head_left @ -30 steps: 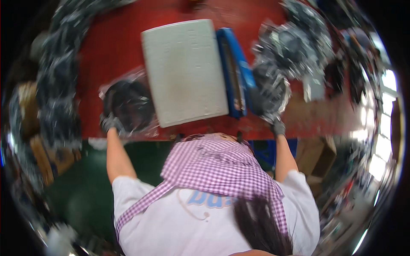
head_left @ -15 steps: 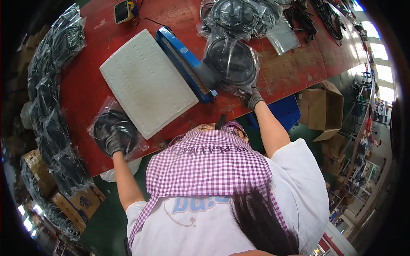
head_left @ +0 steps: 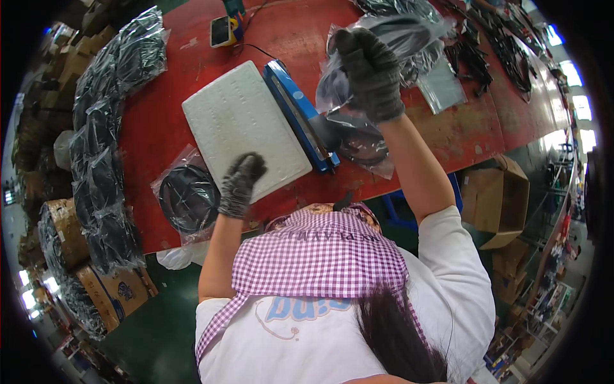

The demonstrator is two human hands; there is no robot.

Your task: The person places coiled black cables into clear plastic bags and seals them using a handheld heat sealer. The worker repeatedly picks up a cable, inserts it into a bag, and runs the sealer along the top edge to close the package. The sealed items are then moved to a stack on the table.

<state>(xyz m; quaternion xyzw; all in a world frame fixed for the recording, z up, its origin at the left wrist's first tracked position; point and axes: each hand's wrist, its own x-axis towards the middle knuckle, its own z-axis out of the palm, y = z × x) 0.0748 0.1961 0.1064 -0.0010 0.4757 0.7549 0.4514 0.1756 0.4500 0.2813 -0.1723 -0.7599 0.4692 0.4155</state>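
Observation:
My right hand (head_left: 372,77), in a dark grey glove, is raised over the far side of the table. Its fingers are closed on a bagged black coil (head_left: 332,83), whose clear plastic is smeared by motion; the exact grip is hidden behind the glove. My left hand (head_left: 242,182), gloved alike, hovers over the near edge of a white foam slab (head_left: 243,125), holding nothing, its fingers loosely bent and apart. Beside it another bagged black coil (head_left: 187,200) lies flat on the table's near left. A long blue bag sealer (head_left: 295,105) lies along the slab's right side.
Bagged black coils (head_left: 102,160) line the red table's (head_left: 153,128) left edge. A yellow handheld device (head_left: 222,32) with a cable lies at the back. Flat clear bags (head_left: 441,86) and loose black cables (head_left: 470,57) lie at right. An open cardboard box (head_left: 492,198) stands below the right edge.
My left hand has let go of the near left bagged coil and moved right, over the slab. My right hand has risen and swung away from me, lifting bagged plastic with it. The view has shifted slightly.

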